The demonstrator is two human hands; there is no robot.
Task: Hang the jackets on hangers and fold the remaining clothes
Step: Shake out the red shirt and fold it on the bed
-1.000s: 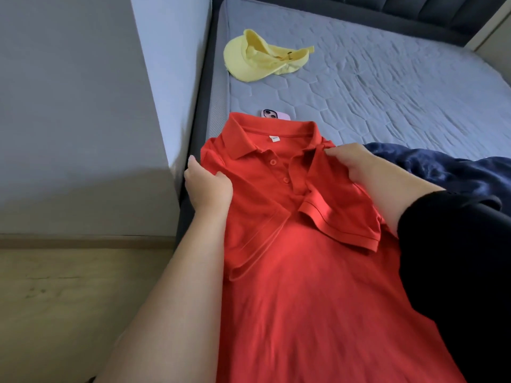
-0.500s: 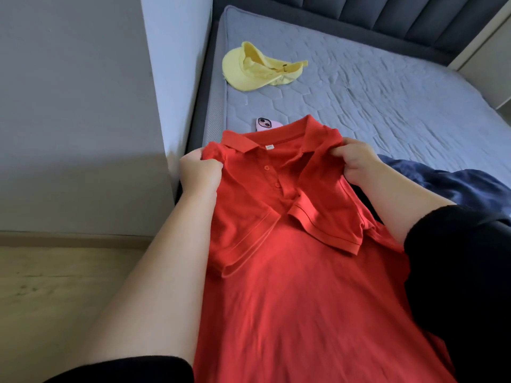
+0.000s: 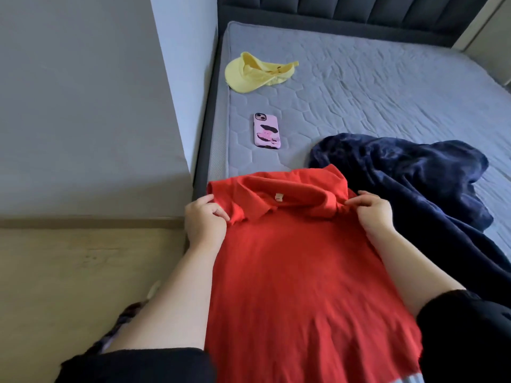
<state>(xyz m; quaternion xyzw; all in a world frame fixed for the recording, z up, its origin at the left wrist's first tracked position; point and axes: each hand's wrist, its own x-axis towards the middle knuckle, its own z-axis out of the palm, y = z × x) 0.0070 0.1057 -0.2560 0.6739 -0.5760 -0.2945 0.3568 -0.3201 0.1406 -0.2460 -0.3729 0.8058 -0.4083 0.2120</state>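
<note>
Change: shirt [image 3: 304,272] is coming off the phone [image 3: 266,131], sleeves now hidden; fold is advancing.
Hands: left hand [image 3: 204,225] and right hand [image 3: 373,214] are pinching its shoulders.

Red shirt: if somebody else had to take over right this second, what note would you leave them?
Left hand grips the shirt beside its collar; right hand pinches the other side.
Shirt: top held up at the mattress edge, body spread toward the person, not yet folded up.
Navy garment: crumpled on the mattress, right of the shirt.
Done: nothing finished that shows.
Left: fold the shirt, then handle the navy garment. No hanger in view.
Phone and cap lie farther up the mattress.
</note>
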